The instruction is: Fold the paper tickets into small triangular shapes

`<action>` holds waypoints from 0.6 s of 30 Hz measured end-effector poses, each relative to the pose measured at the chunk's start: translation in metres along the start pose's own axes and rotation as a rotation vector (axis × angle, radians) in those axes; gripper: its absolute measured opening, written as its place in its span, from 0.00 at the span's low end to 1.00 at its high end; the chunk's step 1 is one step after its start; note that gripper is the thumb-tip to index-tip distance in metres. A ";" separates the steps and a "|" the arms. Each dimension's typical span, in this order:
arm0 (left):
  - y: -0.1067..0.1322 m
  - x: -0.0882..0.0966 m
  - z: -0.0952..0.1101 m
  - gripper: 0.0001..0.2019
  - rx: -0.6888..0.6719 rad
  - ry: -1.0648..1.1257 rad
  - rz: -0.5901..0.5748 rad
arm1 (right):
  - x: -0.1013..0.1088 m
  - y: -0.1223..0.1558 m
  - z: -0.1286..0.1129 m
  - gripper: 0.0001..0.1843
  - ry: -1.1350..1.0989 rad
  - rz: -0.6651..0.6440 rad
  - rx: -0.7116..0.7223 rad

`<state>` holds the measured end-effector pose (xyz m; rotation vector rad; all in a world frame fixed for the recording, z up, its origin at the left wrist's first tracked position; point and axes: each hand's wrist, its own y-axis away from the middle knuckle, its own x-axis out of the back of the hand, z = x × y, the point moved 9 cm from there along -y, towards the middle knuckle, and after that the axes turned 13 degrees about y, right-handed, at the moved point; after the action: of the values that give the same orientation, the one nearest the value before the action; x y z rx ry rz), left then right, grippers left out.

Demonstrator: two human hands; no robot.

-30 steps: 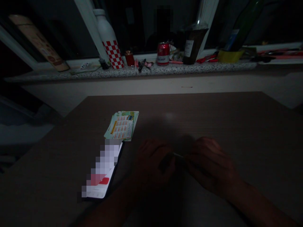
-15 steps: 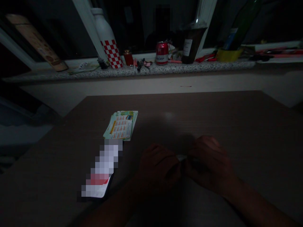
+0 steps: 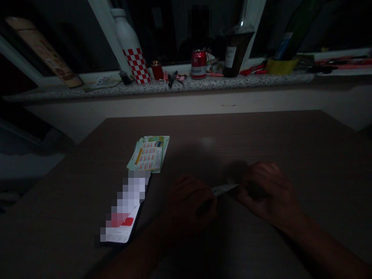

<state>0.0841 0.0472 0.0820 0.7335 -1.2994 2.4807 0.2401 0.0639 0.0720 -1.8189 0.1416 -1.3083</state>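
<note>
In the shade low on the table, a narrow pale strip of folded paper (image 3: 225,189) with faint print spans the gap between my two hands. My left hand (image 3: 190,203) is curled closed around its left end, which is hidden in the fingers. At the tapered right end, my right hand (image 3: 266,193) has its fingers bent in and the thumb at the paper's tip; darkness hides the exact grip. To the left lies a stack of green-and-white printed cards (image 3: 149,155), with a lit phone (image 3: 128,209) just below it, its screen partly blurred out.
The wooden table (image 3: 247,135) reaches a wall beneath a granite sill (image 3: 162,88). Along the sill stand a red-checked white bottle (image 3: 135,58), a red can (image 3: 198,64), a dark lidded cup (image 3: 236,54), a yellow holder (image 3: 281,66) and small clutter.
My hands have moved apart, the right one going up and to the right. More of the folded paper strip shows between them. The cards and phone stay where they were.
</note>
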 end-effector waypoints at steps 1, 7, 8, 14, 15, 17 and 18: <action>0.000 0.004 -0.001 0.04 0.011 0.009 0.015 | 0.000 0.000 0.004 0.07 0.010 0.001 -0.015; 0.009 0.011 -0.029 0.02 0.294 0.113 0.028 | 0.000 0.001 0.014 0.05 -0.087 -0.017 -0.092; 0.011 0.011 -0.034 0.02 0.340 0.155 0.047 | -0.002 0.001 0.011 0.05 -0.137 -0.036 -0.103; 0.031 0.001 -0.065 0.01 0.685 0.449 0.132 | -0.023 0.012 0.012 0.03 -0.421 -0.128 -0.368; 0.036 -0.001 -0.071 0.01 0.754 0.502 0.148 | -0.026 0.015 0.014 0.03 -0.456 -0.130 -0.404; 0.044 -0.005 -0.081 0.03 0.877 0.612 0.203 | -0.032 0.021 0.018 0.05 -0.515 -0.134 -0.473; 0.048 -0.006 -0.084 0.04 0.928 0.667 0.242 | -0.034 0.023 0.021 0.04 -0.537 -0.133 -0.513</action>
<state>0.0420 0.0888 0.0053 -0.1689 0.0331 3.0658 0.2505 0.0797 0.0297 -2.5952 0.0653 -0.8680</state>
